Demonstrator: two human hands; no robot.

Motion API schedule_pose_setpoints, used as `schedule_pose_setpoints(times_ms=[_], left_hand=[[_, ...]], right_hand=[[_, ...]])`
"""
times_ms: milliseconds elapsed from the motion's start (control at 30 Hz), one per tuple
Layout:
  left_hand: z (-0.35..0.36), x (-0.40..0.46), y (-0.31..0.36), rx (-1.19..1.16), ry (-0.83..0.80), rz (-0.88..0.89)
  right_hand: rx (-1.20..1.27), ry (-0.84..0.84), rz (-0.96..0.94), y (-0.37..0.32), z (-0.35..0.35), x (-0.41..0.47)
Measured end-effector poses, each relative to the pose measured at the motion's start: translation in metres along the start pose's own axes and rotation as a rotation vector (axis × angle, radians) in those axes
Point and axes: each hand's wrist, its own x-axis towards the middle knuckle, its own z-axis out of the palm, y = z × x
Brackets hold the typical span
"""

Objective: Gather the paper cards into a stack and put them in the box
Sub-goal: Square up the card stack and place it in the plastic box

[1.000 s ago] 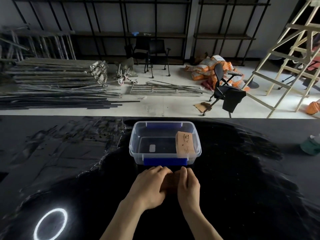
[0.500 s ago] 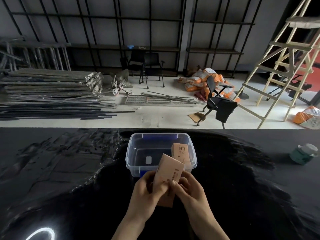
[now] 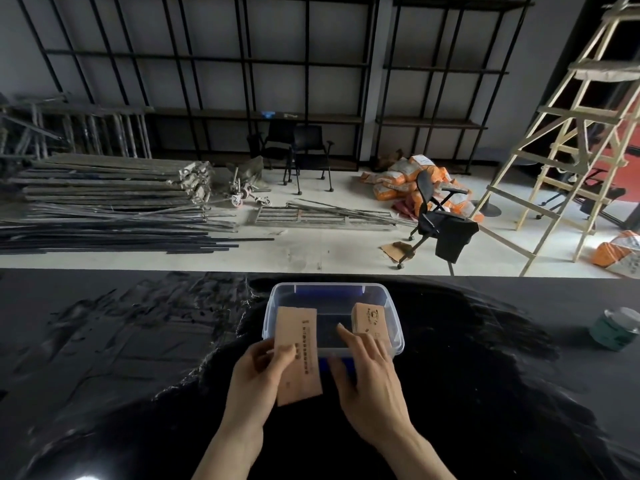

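A clear plastic box (image 3: pixel 397 327) with blue latches stands on the black table straight ahead. Against its right inner wall leans a stack of tan paper cards (image 3: pixel 368 317). My left hand (image 3: pixel 258 374) holds another stack of tan cards (image 3: pixel 298 355) upright, its top over the box's near left rim. To the right of that stack, my right hand (image 3: pixel 372 382) is off the cards, fingers spread, its fingertips at the box's near wall.
The black table (image 3: pixel 121 358) is glossy and stretches wide to both sides. A green-lidded jar (image 3: pixel 618 329) stands at the far right. Beyond the table's far edge lie metal poles, office chairs, orange sacks and a wooden ladder.
The cards were squared flat on the table under both hands, then lifted. Now my left hand alone holds them at the box's left rim, and my right hand has let go.
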Motion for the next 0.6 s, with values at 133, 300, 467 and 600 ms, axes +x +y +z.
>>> schedule_pose_setpoints(times_ms=[133,300,467,600], left_hand=[[-0.008,0.006,0.008,-0.050,0.076,-0.010],[-0.008,0.004,0.015,-0.045,0.097,0.032],[0.004,0.009,0.023,0.006,0.081,0.044],[0.021,0.022,0.027,0.115,0.036,0.033]], right_hand=[[-0.389,-0.249,-0.110,0.011,0.010,0.010],[-0.483,-0.256,-0.108,0.009,0.022,0.002],[-0.515,-0.194,-0.139,0.011,0.033,-0.022],[-0.364,-0.093,-0.252,0.010,0.017,-0.036]])
